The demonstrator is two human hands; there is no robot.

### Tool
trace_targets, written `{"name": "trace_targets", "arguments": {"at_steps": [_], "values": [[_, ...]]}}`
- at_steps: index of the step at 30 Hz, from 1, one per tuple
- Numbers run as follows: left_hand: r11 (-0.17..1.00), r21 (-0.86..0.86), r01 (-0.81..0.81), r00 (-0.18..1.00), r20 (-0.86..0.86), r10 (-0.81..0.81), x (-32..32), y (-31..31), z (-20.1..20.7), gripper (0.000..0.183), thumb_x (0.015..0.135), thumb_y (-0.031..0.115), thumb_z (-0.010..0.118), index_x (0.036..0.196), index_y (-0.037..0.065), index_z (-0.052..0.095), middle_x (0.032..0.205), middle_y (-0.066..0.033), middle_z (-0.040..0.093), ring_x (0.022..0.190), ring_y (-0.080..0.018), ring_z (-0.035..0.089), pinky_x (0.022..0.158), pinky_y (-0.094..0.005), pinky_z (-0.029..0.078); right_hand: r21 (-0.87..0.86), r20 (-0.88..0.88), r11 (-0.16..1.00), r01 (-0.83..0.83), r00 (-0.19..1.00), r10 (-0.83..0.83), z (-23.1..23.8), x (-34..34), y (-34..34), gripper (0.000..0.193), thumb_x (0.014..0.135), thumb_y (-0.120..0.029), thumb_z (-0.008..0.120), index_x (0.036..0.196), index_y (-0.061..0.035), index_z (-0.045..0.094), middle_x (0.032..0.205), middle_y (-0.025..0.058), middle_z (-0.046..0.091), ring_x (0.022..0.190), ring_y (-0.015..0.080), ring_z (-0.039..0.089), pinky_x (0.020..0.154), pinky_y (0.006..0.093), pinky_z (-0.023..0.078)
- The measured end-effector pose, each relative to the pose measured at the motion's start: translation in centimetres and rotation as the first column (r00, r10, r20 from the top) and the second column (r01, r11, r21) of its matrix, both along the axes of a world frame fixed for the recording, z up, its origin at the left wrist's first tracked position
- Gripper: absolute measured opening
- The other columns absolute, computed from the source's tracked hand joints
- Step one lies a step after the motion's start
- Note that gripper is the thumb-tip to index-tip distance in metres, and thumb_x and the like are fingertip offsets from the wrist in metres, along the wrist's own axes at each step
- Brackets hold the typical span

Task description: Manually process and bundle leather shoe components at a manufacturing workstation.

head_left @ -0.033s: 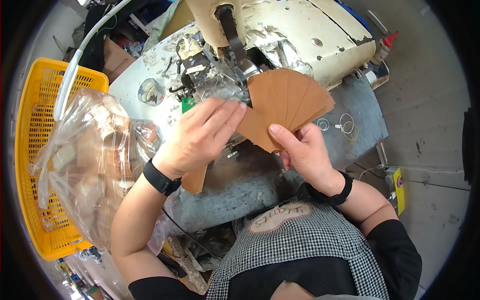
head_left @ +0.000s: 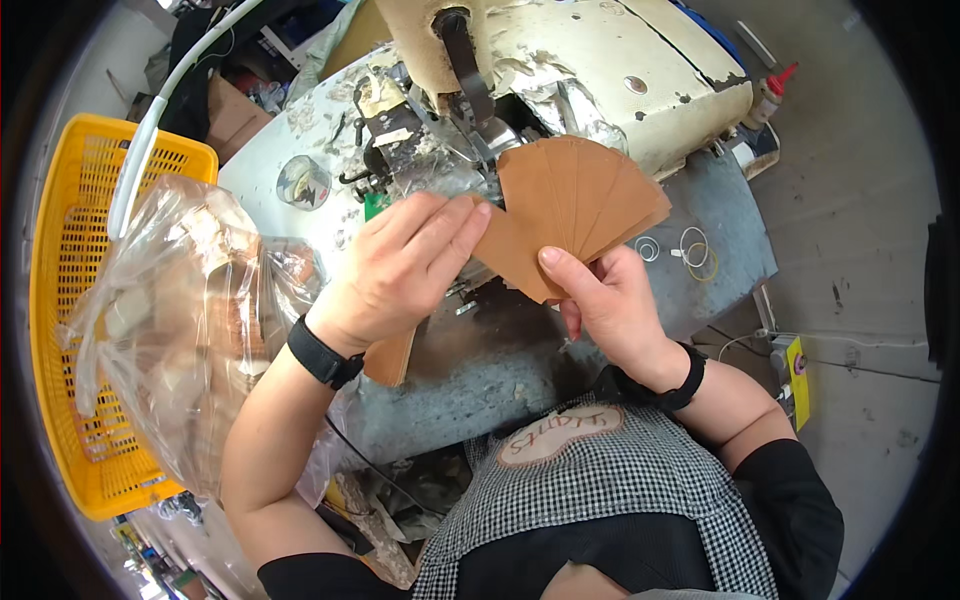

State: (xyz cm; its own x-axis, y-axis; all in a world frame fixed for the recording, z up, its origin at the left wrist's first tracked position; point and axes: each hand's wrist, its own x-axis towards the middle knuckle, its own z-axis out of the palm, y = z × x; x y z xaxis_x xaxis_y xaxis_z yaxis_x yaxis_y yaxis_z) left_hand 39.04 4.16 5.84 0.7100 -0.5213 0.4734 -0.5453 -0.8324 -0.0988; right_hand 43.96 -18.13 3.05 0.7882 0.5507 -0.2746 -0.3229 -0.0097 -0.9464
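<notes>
Several flat brown pieces [head_left: 585,195], leather-like and long, are spread like a fan in front of the machine. My right hand [head_left: 615,305] is closed on their narrow near end, thumb on top and fingers underneath. My left hand [head_left: 395,265] is closed at the fan's left side, its fingertips pinching the edge of the leftmost brown piece close to the machine's metal working parts [head_left: 485,135]. Its thumb is hidden. Below my left wrist, the end of another brown stack [head_left: 390,358] shows on the table.
A worn cream machine [head_left: 640,85] stands at the back of the grey table [head_left: 440,400]. To the left, a clear plastic bag [head_left: 200,320] of brown pieces rests on a yellow basket [head_left: 60,300]. A clear cup [head_left: 303,184], elastic rings [head_left: 692,250] and a red-tipped bottle [head_left: 768,98] are nearby.
My left fingertips have shifted very slightly left and down with the edge of the leftmost brown piece. My right hand keeps its hold on the fan.
</notes>
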Motion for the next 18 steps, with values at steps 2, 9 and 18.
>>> {"name": "trace_targets", "arguments": {"at_steps": [2,9,18], "values": [[1.0,-0.012,-0.001,1.0,0.026,0.001,0.3,0.2,0.2,0.04,0.067,0.005,0.065,0.106,-0.004,0.067,0.102,-0.0116,0.064,0.085,-0.0259,0.062,0.069,-0.0351,0.054,0.012,0.004,1.0,-0.001,1.0,0.001,0.0,0.0,0.1,0.03,0.095,-0.03,0.064,0.094,0.0006,0.066,0.068,0.0015,0.06,0.045,0.0048,0.049,0.039,0.0206,0.038],[0.992,-0.127,-0.003,1.0,0.026,0.006,0.9,0.2,-0.3,0.036,0.059,-0.004,0.067,0.095,-0.003,0.062,0.095,-0.0117,0.062,0.083,-0.0273,0.061,0.068,-0.0356,0.052,0.025,-0.005,1.0,-0.011,1.0,0.012,0.1,-0.1,0.4,0.03,0.095,-0.03,0.065,0.095,0.0003,0.066,0.069,0.0011,0.06,0.045,0.0046,0.048,0.039,0.0204,0.038],[0.997,-0.063,-0.042,0.999,0.023,0.043,1.2,0.2,-0.1,0.028,0.07,0.005,0.062,0.098,0.002,0.063,0.091,-0.0061,0.057,0.08,-0.0226,0.056,0.068,-0.0323,0.05,0.036,0.003,0.999,-0.019,1.0,0.019,-0.1,-0.2,0.6,0.03,0.095,-0.03,0.065,0.095,0.0004,0.066,0.069,0.0012,0.061,0.045,0.0048,0.048,0.039,0.0205,0.038]]}}
